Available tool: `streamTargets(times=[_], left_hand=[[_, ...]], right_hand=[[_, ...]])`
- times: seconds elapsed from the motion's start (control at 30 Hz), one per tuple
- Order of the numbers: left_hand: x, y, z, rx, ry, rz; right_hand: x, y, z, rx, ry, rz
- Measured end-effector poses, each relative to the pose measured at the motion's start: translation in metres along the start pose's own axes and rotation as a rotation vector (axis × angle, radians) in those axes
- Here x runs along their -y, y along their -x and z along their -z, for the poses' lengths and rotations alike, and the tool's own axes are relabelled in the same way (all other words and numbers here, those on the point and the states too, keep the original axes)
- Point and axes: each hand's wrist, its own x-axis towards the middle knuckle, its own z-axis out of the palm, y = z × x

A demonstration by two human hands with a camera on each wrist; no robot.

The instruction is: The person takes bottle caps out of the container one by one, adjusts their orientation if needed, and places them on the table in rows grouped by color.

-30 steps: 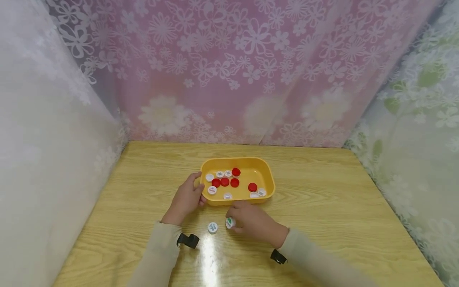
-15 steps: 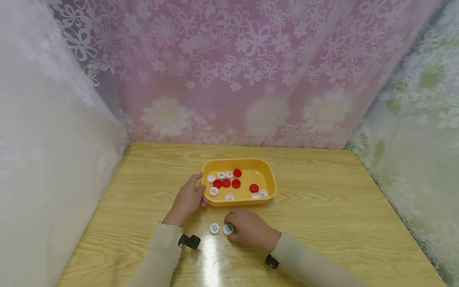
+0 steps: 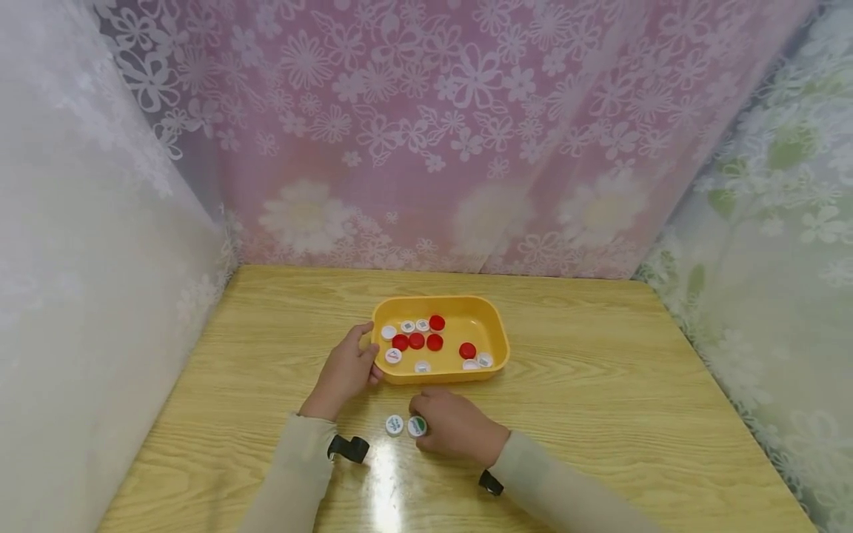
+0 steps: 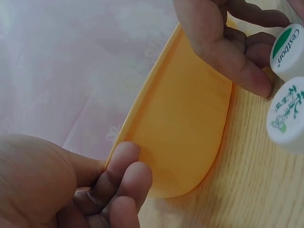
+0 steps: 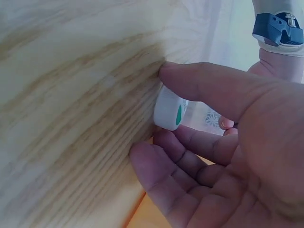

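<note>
Currently, seen from the head camera with twelve o'clock pointing away from the person, the right hand (image 3: 461, 426) curls its thumb and fingers around a green-marked cap (image 3: 416, 428) on the counter (image 3: 600, 385). A second cap (image 3: 395, 425) lies just beside it, at nine o'clock. The left hand (image 3: 343, 374) grips the nine o'clock end of a yellow tray (image 3: 440, 378), which sits beyond both caps at twelve to one o'clock and holds red caps (image 3: 416, 340) and white caps (image 3: 408, 326).

The step appears to be setting the green-marked cap next to its neighbour; the next move probably calls for loosening the right fingers without nudging either one. The green-marked cap is round, so it has no long axis; its printed face points up, the green patch toward one o'clock. The tray's long axis runs from nine to three.
</note>
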Motion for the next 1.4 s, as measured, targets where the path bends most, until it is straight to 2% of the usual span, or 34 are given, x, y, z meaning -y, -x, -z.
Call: streamTargets(times=[0.17, 0.43, 0.67, 0.87, 1.0, 1.23, 1.33, 1.4], left_hand=[[-0.001, -0.001, -0.001, 0.017, 0.002, 0.008], [-0.005, -0.002, 0.005, 0.016, -0.231, -0.028], [-0.009, -0.001, 0.015, 0.066, -0.345, -0.042], [-0.013, 0.001, 0.018, 0.126, -0.341, -0.136], [-0.015, 0.002, 0.017, 0.134, -0.323, -0.129], [-0.013, 0.002, 0.016, 0.151, -0.314, -0.089], [-0.013, 0.002, 0.016, 0.156, -0.309, -0.113], [-0.014, 0.002, 0.017, 0.159, -0.303, -0.127]], right_hand=[[0.004, 0.003, 0.000, 0.016, 0.034, -0.038], [0.009, 0.008, -0.001, -0.019, 0.058, -0.034], [0.007, 0.008, 0.000, 0.008, 0.020, -0.018], [0.001, 0.007, 0.005, 0.035, -0.061, -0.009], [-0.005, 0.007, 0.012, 0.068, -0.108, 0.003], [-0.008, 0.021, 0.036, 0.190, -0.118, -0.048], [-0.009, 0.029, 0.050, 0.132, -0.111, -0.035], [-0.013, 0.034, 0.059, 0.025, -0.096, -0.002]])
